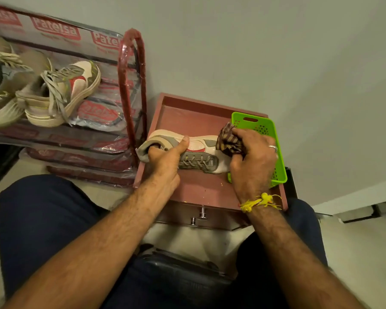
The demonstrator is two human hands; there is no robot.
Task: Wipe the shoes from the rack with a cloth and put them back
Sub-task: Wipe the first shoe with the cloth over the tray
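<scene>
Gripping the shoe (201,150) inside the tray (201,188) with my left hand (165,157), I am bunching the cloth (228,141) against its toe in my right hand (252,157), beside the tray's green basket (265,128).

My left hand (165,159) covers the heel opening of the shoe (196,150); its toe, at three o'clock, hides under the cloth (228,141). The rack (129,85), at ten o'clock, runs off the edge, blurred.
</scene>
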